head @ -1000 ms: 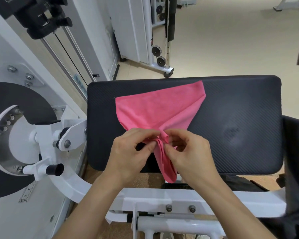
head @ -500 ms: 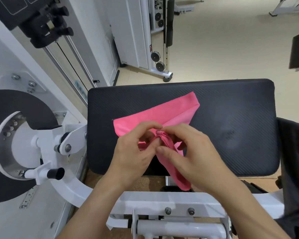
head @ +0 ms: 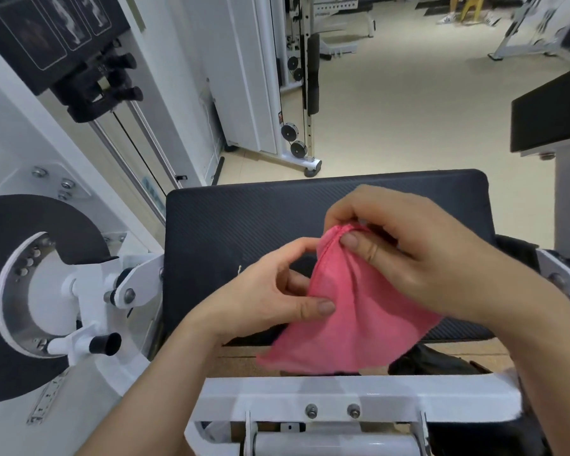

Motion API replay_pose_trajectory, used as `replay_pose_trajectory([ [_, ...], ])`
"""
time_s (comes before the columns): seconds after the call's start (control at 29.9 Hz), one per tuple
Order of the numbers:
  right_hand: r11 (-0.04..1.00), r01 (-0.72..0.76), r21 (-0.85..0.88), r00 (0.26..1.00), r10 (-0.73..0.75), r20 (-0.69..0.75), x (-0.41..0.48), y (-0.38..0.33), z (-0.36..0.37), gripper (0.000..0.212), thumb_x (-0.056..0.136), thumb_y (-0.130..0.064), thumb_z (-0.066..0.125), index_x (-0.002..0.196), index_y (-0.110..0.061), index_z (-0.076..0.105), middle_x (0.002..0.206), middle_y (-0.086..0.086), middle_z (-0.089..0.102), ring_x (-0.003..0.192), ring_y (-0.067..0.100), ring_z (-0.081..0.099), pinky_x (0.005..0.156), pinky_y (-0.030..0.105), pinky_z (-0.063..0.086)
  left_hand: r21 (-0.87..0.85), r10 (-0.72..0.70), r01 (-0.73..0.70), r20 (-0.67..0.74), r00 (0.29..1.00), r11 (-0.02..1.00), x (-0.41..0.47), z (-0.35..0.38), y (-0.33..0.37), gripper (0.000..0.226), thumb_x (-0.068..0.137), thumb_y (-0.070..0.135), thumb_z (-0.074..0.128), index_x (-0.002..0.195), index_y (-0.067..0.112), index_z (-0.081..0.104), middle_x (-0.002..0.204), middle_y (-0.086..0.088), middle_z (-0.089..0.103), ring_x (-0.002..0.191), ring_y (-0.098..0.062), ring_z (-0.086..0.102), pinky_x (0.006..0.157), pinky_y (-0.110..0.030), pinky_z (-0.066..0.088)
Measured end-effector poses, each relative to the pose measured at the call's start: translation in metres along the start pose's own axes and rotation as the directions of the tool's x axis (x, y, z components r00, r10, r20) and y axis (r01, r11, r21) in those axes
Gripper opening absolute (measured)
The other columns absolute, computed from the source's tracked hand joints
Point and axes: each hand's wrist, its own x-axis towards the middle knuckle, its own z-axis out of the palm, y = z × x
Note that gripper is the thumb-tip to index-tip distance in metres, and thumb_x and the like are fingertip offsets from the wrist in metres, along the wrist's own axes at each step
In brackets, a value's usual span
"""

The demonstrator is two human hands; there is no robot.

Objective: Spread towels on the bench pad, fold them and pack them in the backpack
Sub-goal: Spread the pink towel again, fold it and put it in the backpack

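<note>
Pinch grips, both hands, on pink towel point(head: 359, 317): right hand point(head: 408, 258) at hemmed top corner, left hand point(head: 267, 297) lower on same edge. Towel, lately lying on bench pad point(head: 244, 225), now lifted, hanging bunched above near edge. Judgement: spreading restarted; folding not begun.

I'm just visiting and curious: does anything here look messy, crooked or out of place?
Only the pink towel: it is bunched up, pinched by the left hand and right hand above the bench pad, its loose end hanging past the near edge.
</note>
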Motion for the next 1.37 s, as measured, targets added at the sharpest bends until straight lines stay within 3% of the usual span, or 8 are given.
replay_pose_trajectory([
  [0.1,0.999,0.030,-0.043,0.999,-0.031,-0.024,0.001,-0.001,-0.009,0.016,0.094,-0.022,0.049,0.104,-0.019,0.060,0.093,-0.014,0.061,0.086,0.003,0.056,0.074,0.014,0.042,-0.032,-0.047,0.050,0.080,0.996,0.998,0.005,0.004,-0.004,0.070,0.074,0.024,0.084,0.135,0.025,0.050,0.128,-0.026,0.058,0.116,-0.044,0.058,0.098,-0.057,0.048],
  [0.27,0.990,-0.070,-0.126,0.997,0.066,-0.033,-0.008,0.010,-0.019,0.016,0.095,-0.029,0.045,0.107,-0.025,0.056,0.089,-0.016,0.061,0.081,0.007,0.056,0.069,0.021,0.042,0.145,-0.197,0.179,0.118,0.973,0.973,0.011,0.018,-0.030,0.052,0.077,0.010,0.078,0.124,0.019,0.058,0.123,0.003,0.067,0.115,-0.015,0.063,0.100,-0.037,0.051],
  [0.54,0.946,-0.300,-0.123,0.949,0.283,-0.139,-0.028,0.051,-0.009,0.014,0.099,-0.025,0.048,0.108,-0.018,0.055,0.086,-0.004,0.064,0.080,0.018,0.058,0.069,0.039,0.044,0.336,-0.191,0.318,-0.361,0.913,0.887,-0.010,0.004,-0.071,0.011,0.084,0.022,0.069,0.090,0.030,0.068,0.088,0.000,0.071,0.082,-0.016,0.067,0.080,-0.046,0.055],
  [0.64,0.915,-0.403,-0.004,0.900,0.395,-0.183,-0.035,0.075,0.001,0.011,0.098,-0.026,0.048,0.105,-0.021,0.055,0.089,-0.010,0.063,0.082,0.004,0.057,0.073,0.025,0.043,0.393,-0.135,0.338,-0.461,0.877,0.855,-0.021,-0.017,-0.065,0.006,0.083,0.031,0.074,0.085,0.025,0.072,0.082,0.006,0.073,0.076,-0.009,0.069,0.073,-0.035,0.057],
  [0.74,0.869,-0.488,0.079,0.843,0.493,-0.215,-0.037,0.099,0.015,0.003,0.098,-0.026,0.049,0.099,-0.025,0.052,0.086,-0.014,0.060,0.081,-0.007,0.055,0.067,0.008,0.038,0.398,-0.107,0.364,-0.537,0.837,0.842,-0.026,-0.047,-0.061,0.009,0.076,0.035,0.079,0.078,0.027,0.074,0.076,0.007,0.073,0.070,-0.007,0.068,0.066,-0.030,0.053],
  [0.87,0.803,-0.593,0.062,0.776,0.591,-0.220,-0.034,0.128,0.051,0.007,0.100,-0.027,0.047,0.099,-0.020,0.048,0.080,-0.008,0.058,0.074,0.016,0.052,0.065,0.033,0.033,0.480,-0.048,0.410,-0.603,0.797,0.776,-0.005,-0.078,-0.069,0.005,0.079,0.033,0.078,0.079,0.032,0.072,0.077,0.014,0.071,0.074,0.000,0.064,0.066,-0.024,0.048],
  [1.04,0.649,-0.758,-0.067,0.629,0.699,-0.342,-0.025,0.165,0.086,0.019,0.102,-0.029,0.040,0.105,-0.013,0.049,0.094,0.005,0.056,0.081,0.026,0.048,0.068,0.036,0.031,0.460,0.035,0.470,-0.742,0.670,0.753,0.045,-0.093,-0.093,0.021,0.082,0.028,0.075,0.101,0.031,0.067,0.099,0.014,0.064,0.093,-0.007,0.058,0.079,-0.025,0.043],
  [1.37,0.641,-0.757,-0.127,0.625,0.654,-0.425,-0.019,0.191,0.092,0.025,0.102,-0.030,0.040,0.107,-0.010,0.053,0.100,0.007,0.055,0.082,0.019,0.044,0.070,0.034,0.031,0.308,0.033,0.441,-0.848,0.529,0.843,0.033,-0.094,-0.115,0.015,0.082,0.026,0.076,0.093,0.030,0.068,0.078,0.009,0.068,0.075,-0.002,0.063,0.067,-0.021,0.048],
])
